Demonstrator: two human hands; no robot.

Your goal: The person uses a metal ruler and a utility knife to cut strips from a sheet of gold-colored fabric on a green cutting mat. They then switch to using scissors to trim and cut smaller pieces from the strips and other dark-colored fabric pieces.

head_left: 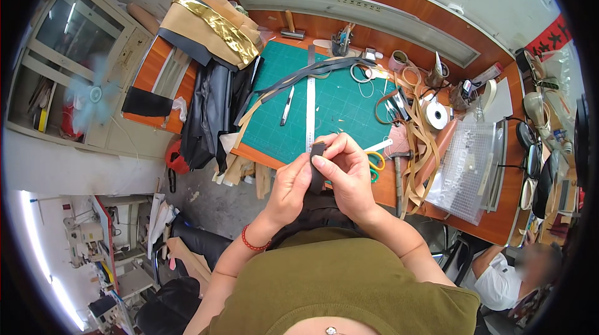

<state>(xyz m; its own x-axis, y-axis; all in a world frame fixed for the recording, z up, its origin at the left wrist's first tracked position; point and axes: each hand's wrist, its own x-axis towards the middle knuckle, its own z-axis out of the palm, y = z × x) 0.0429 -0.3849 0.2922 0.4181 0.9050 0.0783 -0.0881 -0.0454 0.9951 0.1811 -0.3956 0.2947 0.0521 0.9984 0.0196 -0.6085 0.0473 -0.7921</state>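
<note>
A short dark brown strip (pixel 316 176), apparently leather, is held upright between my hands over the table's front edge. My left hand (pixel 290 188) is closed with its fingertips on the strip's left side. My right hand (pixel 348 172) pinches it near the top, thumb in front and fingers curled behind. Just beyond them, a metal ruler (pixel 311 107) lies across a green cutting mat (pixel 271 138). Left of the ruler is a slim craft knife (pixel 287 106). Scissors (pixel 376 163) with yellow and green handles rest beside my right hand. Long dark straps (pixel 293 74) curve across the mat's far part.
Tan straps (pixel 415 147), a white spool (pixel 435 115) and a clear grid sheet (pixel 465 172) crowd the table's right. A hammer (pixel 291 28) lies at the back. Black sheets (pixel 209 110) hang at the left edge. A person (pixel 499 282) sits at lower right.
</note>
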